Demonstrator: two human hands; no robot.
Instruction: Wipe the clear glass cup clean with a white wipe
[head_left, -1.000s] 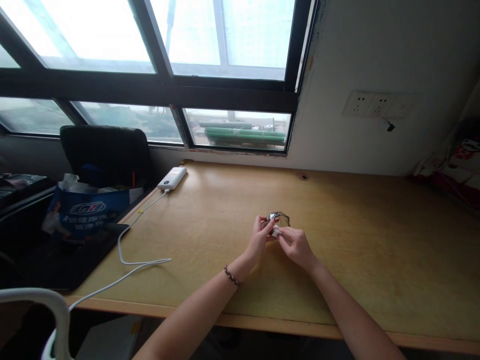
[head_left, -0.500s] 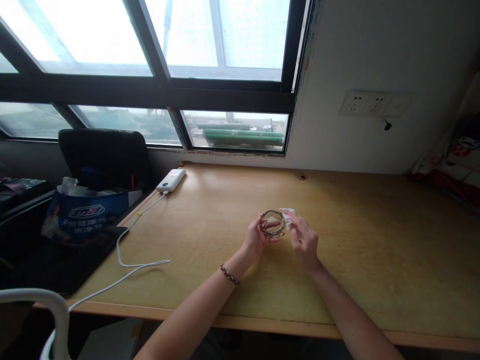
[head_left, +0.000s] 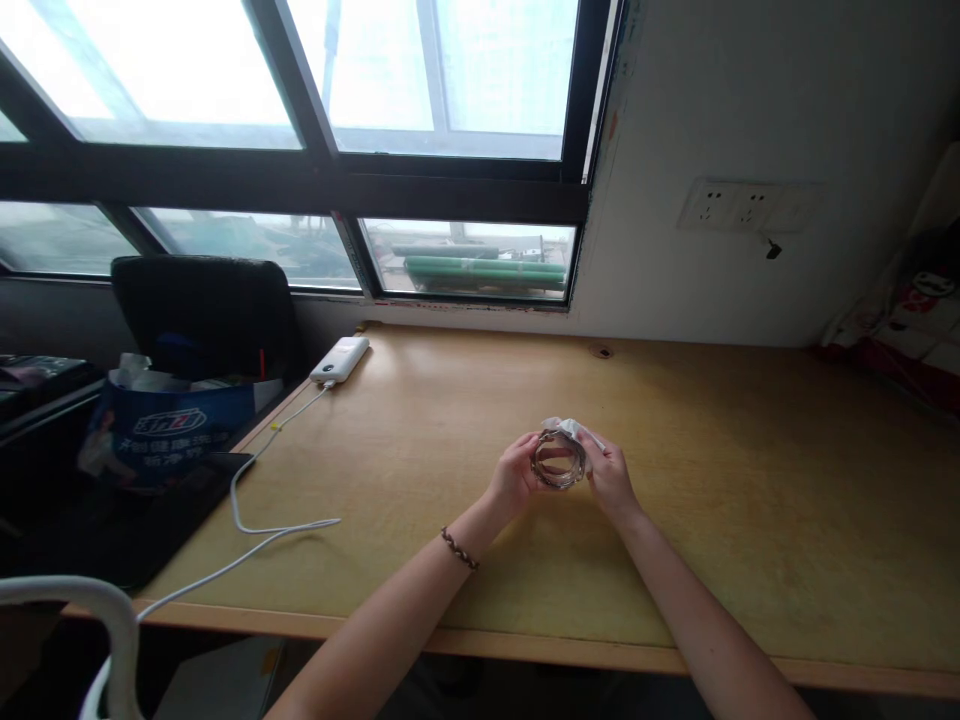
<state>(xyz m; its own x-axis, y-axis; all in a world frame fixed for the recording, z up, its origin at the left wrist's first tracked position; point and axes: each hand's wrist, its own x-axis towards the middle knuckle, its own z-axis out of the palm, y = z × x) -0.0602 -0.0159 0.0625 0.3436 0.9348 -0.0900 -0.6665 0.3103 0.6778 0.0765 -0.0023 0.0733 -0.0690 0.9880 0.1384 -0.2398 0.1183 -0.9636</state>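
Observation:
Above the tabletop, my left hand (head_left: pixel 514 476) is wrapped round the left side of a round, clear glass vessel (head_left: pixel 559 462). Its open mouth faces me, and the rim looks wavy with brownish glints. Through the glass some of my fingers show. My right hand (head_left: pixel 610 478) is closed on a white tissue (head_left: pixel 564 427), which lies over the upper right part of the rim. The tips of my right fingers are partly hidden behind the tissue and the glass. A braided bracelet (head_left: pixel 459 549) circles my left wrist.
The wooden table (head_left: pixel 450 560) has a white power bank (head_left: pixel 341 360) at its far left corner, with a white cable (head_left: pixel 281 530) running to the front edge. To the left stand a blue bag (head_left: pixel 176 430) and a black chair (head_left: pixel 206 310). Wall sockets (head_left: pixel 731 204) are at the back right.
The glass vessel has moved slightly right and down, its mouth turned more towards me. The tissue has gone from beside the rim to over its top, with my right hand closer in.

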